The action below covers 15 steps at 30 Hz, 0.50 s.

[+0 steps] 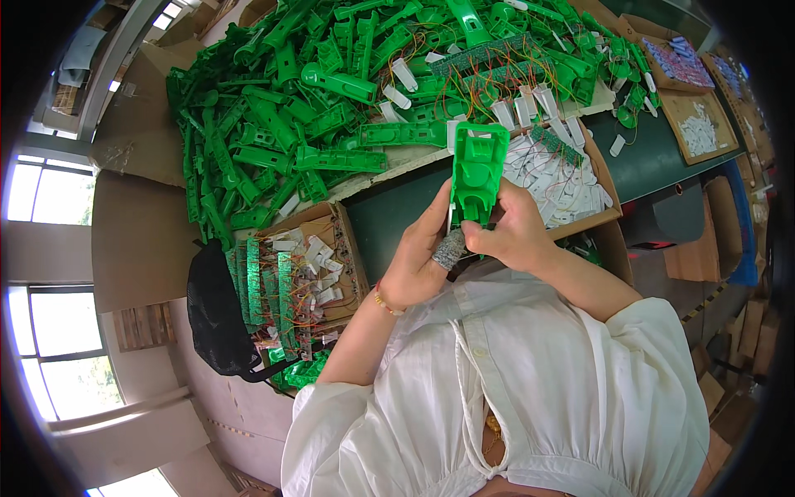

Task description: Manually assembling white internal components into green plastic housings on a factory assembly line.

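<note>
Between my two hands stands a green plastic housing (480, 153), its hollow, ribbed inside facing up. My left hand (418, 257) is closed round its left side, and one finger wears a grey wrap (449, 248). On the opposite side my right hand (517, 228) grips the lower end, thumb pressed at the near edge. A white strip shows along the housing's left edge; what it belongs to is partly hidden. Just beyond the right hand lies a cardboard box (614, 192) of small white plastic parts (563, 186).
A large heap of green housings (273, 116) covers the far left of the bench. Wired circuit boards (489, 62) lie on the pile. Another box (352, 248) holds boards and white pieces at left, beside a black mesh bag (219, 311). A tray (704, 132) sits far right.
</note>
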Motion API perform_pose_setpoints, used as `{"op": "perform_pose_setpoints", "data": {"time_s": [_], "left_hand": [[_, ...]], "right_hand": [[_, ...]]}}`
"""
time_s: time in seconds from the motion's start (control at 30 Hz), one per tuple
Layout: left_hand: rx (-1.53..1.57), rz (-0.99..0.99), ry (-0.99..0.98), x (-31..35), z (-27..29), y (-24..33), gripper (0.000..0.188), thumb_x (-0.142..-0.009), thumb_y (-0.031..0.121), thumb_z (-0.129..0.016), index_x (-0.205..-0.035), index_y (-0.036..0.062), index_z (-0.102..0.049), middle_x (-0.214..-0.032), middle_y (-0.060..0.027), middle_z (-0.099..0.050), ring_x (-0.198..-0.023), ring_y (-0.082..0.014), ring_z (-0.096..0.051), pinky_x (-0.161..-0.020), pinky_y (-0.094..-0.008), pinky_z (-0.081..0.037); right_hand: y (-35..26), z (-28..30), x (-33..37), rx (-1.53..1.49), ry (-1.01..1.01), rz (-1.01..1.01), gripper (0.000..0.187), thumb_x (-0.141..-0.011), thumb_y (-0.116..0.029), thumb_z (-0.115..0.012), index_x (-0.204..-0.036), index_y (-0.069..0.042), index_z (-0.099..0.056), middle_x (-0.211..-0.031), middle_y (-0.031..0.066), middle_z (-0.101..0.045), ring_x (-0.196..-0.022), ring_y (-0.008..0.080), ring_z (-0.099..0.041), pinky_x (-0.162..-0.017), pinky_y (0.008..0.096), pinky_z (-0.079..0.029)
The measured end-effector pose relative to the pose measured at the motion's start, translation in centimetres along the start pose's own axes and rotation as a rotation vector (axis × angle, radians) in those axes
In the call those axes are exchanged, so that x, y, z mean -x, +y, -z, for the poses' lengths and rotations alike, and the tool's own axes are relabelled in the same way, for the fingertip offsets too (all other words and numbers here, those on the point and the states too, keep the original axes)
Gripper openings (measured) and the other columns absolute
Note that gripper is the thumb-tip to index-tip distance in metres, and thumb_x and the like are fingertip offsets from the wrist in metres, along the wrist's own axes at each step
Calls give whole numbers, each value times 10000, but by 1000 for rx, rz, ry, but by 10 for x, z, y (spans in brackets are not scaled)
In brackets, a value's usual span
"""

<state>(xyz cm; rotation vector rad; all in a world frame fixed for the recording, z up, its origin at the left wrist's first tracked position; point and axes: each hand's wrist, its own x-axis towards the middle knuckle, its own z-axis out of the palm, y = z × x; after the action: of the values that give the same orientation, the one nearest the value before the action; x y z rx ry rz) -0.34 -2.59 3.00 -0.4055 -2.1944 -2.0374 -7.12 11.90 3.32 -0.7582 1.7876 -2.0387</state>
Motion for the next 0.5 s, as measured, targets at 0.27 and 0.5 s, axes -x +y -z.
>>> {"op": "perform_pose_setpoints", "data": {"time_s": [0.27, 0.5], "left_hand": [[-303, -72, 74, 9, -1, 0, 637, -776, 20, -545, -1343, -34, -258, -1130, -207, -531, -1000, -244, -572, -844, -318, -437], [416, 72, 161, -1, -1, 4, 593, -828, 17, -544, -1351, -9, -266, -1209, -84, -495, -1066, -173, -506, -897, -297, -413]], "right_hand": [[-7, -5, 3, 27, -6, 58, 361, -637, -82, -636, -976, -16, -531, -713, 7, -562, -602, 52, -490, -553, 227, -428], [2, 4, -3, -286, -181, -48, 463, -776, -119, -644, -1171, 9, -439, -1007, 66, -566, -882, 123, -553, -730, 257, -474]]}}
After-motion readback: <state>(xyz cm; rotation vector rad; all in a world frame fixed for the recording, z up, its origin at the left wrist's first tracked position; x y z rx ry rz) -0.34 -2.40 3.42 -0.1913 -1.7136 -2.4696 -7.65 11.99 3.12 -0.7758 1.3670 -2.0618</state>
